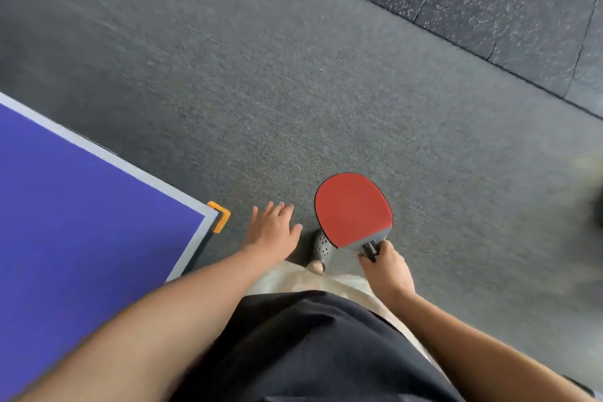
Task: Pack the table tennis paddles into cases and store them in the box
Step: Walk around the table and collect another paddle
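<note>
Red-faced paddle [354, 209] gripped by right hand [386, 266]; left hand [273, 232] spread, holding nothing.

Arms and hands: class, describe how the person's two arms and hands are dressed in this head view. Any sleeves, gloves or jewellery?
Both forearms are bare; no sleeve reaches into view. The left hand and the right hand wear no gloves. No watch, ring or wristband shows on either wrist.

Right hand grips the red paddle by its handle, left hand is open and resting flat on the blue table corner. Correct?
Not quite. In the head view the left hand is open but hangs over the floor beside the table, touching nothing. The right hand does grip the red paddle by its handle.
</note>
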